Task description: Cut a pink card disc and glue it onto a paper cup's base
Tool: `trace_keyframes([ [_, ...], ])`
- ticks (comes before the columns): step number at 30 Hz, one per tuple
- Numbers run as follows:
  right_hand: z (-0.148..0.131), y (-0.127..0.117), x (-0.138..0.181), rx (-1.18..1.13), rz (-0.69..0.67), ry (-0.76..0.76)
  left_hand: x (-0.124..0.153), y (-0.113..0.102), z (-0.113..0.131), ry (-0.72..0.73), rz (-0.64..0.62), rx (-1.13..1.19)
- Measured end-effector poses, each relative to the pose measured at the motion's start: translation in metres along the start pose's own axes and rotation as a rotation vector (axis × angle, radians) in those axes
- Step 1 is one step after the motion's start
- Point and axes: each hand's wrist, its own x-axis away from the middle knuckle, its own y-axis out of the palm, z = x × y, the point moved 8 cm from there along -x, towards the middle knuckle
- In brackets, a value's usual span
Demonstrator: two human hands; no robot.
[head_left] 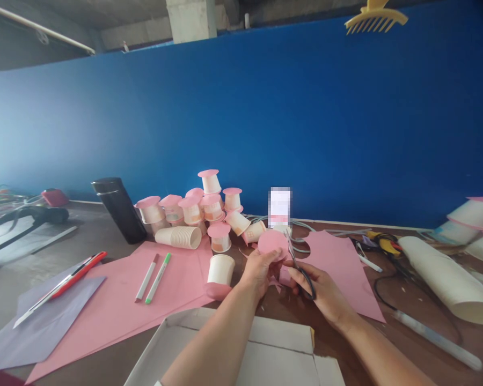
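A round piece of pink paper [272, 244] is pinched in my left hand [261, 265], thumb on top. My right hand [317, 289] grips black-handled scissors [306, 279], whose blades point up beside the paper's right edge. Pink scraps [277, 284] lie or hang just below my hands; which, I cannot tell. Behind and to the left stand several white paper cups topped with pink discs [219, 237], some stacked. Nearer, a cup [220, 269] sits on a pink base. A nested row of cups [179, 237] lies on its side.
Pink sheets [116, 300] lie at left with two markers [158, 279] and a red utility knife [78, 276]. A cut pink sheet [338, 268] lies at right, near a white paper roll [446, 279]. White cardboard [282, 359] lies in front; a black bottle [123, 212] stands behind.
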Motion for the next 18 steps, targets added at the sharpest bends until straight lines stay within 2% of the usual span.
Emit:
trace_keyframes([
  [18,0.0078,-0.0050,-0.0032,0.016,0.023,0.000,0.0042,0.0010,0.0088,0.025,0.039,0.055],
])
